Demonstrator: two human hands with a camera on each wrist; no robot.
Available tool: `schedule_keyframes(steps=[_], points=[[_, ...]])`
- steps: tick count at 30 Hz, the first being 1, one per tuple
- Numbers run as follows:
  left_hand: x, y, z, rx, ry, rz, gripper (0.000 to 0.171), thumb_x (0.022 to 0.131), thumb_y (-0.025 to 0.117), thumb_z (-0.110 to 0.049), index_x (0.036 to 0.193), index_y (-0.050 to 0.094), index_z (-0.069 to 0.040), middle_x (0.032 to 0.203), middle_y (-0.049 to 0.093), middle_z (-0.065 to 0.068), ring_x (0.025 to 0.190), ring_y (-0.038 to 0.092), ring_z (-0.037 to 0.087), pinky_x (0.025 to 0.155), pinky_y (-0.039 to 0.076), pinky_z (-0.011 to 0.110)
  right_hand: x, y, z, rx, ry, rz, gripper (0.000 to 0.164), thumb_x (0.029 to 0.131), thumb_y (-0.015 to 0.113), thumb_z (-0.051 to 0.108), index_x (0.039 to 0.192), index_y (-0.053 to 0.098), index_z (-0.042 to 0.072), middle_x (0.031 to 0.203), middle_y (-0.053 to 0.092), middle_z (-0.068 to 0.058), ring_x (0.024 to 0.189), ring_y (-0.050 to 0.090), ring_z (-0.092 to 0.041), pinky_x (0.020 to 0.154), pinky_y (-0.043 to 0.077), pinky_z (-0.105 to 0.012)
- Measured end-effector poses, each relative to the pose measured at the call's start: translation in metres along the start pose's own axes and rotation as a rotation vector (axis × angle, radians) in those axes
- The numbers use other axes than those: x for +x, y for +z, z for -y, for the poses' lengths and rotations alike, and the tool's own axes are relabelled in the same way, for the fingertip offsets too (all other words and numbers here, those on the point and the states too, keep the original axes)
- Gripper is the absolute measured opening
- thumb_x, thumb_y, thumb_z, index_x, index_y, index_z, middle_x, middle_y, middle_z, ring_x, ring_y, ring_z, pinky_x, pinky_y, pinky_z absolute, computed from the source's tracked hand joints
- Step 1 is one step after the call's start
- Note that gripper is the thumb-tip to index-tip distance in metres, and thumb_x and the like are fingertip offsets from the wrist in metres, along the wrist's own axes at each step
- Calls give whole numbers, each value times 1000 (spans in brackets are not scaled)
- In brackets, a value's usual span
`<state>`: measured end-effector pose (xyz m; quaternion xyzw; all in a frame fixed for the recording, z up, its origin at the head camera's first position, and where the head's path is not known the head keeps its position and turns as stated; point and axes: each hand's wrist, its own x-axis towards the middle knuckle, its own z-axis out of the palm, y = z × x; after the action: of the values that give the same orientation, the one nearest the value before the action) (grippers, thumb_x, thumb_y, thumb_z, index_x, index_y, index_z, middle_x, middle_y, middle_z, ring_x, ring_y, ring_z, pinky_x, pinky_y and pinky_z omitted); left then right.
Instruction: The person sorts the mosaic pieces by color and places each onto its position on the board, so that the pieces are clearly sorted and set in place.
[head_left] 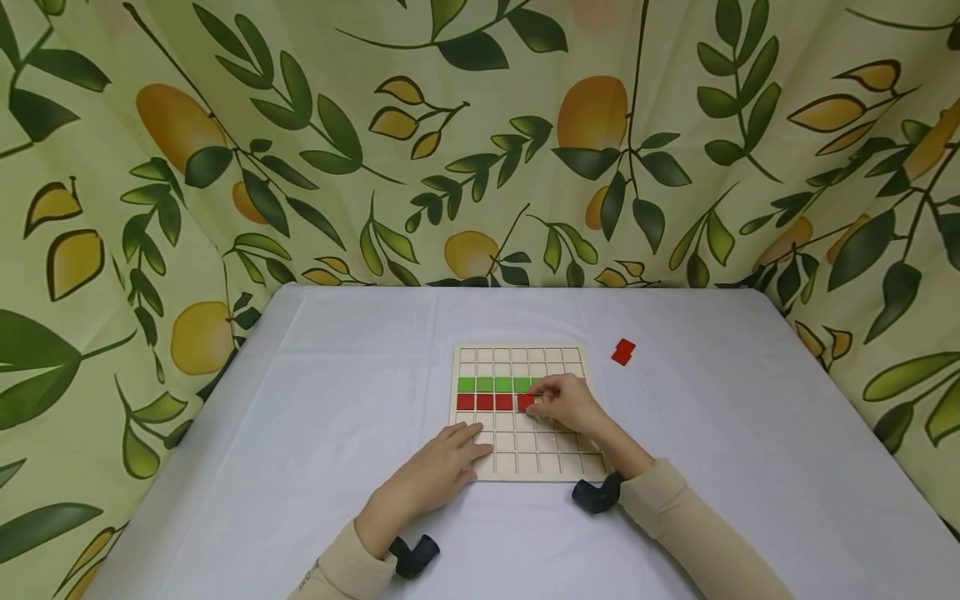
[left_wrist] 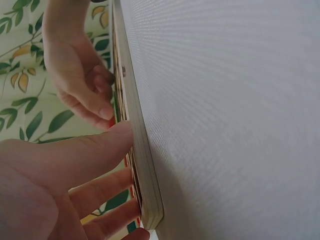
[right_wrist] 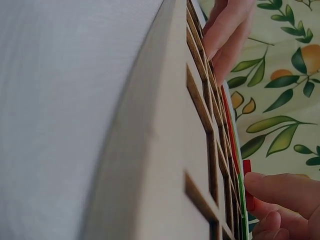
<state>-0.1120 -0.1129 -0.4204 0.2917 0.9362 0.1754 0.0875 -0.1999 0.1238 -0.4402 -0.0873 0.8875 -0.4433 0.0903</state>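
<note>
A pale wooden grid board [head_left: 517,467] lies on the table with a row of green tiles [head_left: 485,384] and, just below it, a row of red tiles [head_left: 485,402]. My right hand [head_left: 566,404] pinches a red tile [right_wrist: 248,185] between thumb and fingertips, over the red row at its right end. In the right wrist view this tile stands out from the board's surface. My left hand [head_left: 442,467] rests on the board's lower left part, fingers spread; its thumb [left_wrist: 100,152] lies at the near edge in the left wrist view.
Two overlapping red tiles [head_left: 623,352] lie on the white tablecloth [head_left: 337,375] to the right of the board. A fruit-and-leaf patterned curtain [head_left: 480,167] hangs behind and at the sides. Black wrist devices [head_left: 597,493] sit by both sleeves.
</note>
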Motion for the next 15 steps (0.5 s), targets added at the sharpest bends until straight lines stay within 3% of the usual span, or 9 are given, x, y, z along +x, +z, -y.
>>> schedule_keyframes(steps=[15], points=[[0, 1, 1, 5, 3, -4, 39, 91, 64, -15, 130, 60, -12, 147, 48, 14, 136, 44, 36, 112, 43, 49, 5, 3, 2, -54, 17, -12, 24, 76, 79, 8, 98, 73, 0, 61, 46, 1, 58, 41, -11, 52, 31, -19]])
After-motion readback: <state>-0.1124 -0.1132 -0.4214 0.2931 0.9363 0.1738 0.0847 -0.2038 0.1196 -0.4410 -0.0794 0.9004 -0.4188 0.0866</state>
